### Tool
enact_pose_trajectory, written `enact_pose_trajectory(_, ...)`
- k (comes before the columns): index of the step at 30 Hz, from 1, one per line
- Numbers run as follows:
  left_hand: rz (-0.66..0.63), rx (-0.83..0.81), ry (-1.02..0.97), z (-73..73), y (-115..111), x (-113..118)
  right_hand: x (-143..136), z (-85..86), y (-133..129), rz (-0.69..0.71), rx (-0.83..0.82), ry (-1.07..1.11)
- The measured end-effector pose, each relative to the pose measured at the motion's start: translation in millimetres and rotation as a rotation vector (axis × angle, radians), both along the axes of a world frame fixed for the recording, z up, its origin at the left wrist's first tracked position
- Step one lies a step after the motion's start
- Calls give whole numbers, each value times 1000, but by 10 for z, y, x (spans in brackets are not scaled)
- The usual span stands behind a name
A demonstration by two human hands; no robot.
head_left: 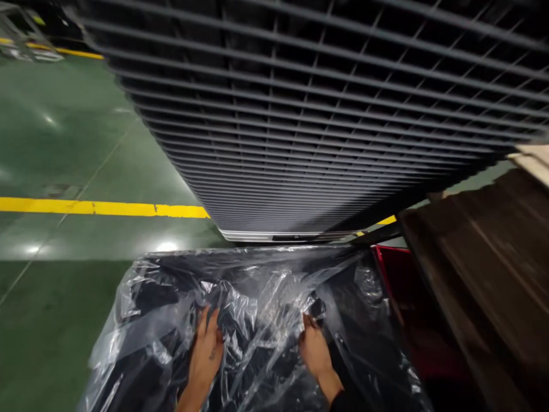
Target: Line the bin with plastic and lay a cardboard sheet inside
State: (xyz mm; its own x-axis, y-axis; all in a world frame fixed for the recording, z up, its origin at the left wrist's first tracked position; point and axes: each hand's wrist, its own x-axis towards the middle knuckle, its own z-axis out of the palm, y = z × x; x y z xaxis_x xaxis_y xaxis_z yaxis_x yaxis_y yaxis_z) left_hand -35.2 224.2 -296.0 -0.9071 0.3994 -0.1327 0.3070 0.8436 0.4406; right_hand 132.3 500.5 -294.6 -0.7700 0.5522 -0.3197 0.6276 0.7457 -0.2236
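Observation:
A clear plastic sheet (pixel 266 332), wrinkled and shiny, covers a dark box-like load in front of me. My left hand (pixel 206 346) lies on the left part of the sheet with its fingers stretched forward and apart. To the right, my right hand (pixel 316 349) has its fingers curled into the plastic, closed on a fold of it. Creases run through the film between the two hands. The fingertips of my right hand are partly hidden, and what lies beneath the sheet is hard to make out.
A large grey slatted grille (pixel 291 131) rises right behind the load. Brown flattened cardboard (pixel 489 257) stands on the right, beside a red bin edge (pixel 390 250). Green floor (pixel 51 154) with a yellow line (pixel 103 208) stretches left. A metal frame (pixel 26 34) stands far left.

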Motion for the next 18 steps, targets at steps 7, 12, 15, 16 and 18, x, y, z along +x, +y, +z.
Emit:
enact_pose_trajectory(7,102,-66,52,-240,69,-741,-143,-192,716,-119,172,-67)
enact_pose_trajectory(12,47,-152,51,-466,69,-1041,-413,-347,823,-195,197,-58)
enact_pose_trajectory(15,52,-150,39,-167,89,-895,-394,93,354,-137,137,-13)
enact_pose_trajectory(16,42,-124,38,-9,159,-843,-320,336,188,-116,114,11)
enact_pose_trajectory(18,-16,-26,40,346,479,-812,-95,929,-32,-99,41,109)
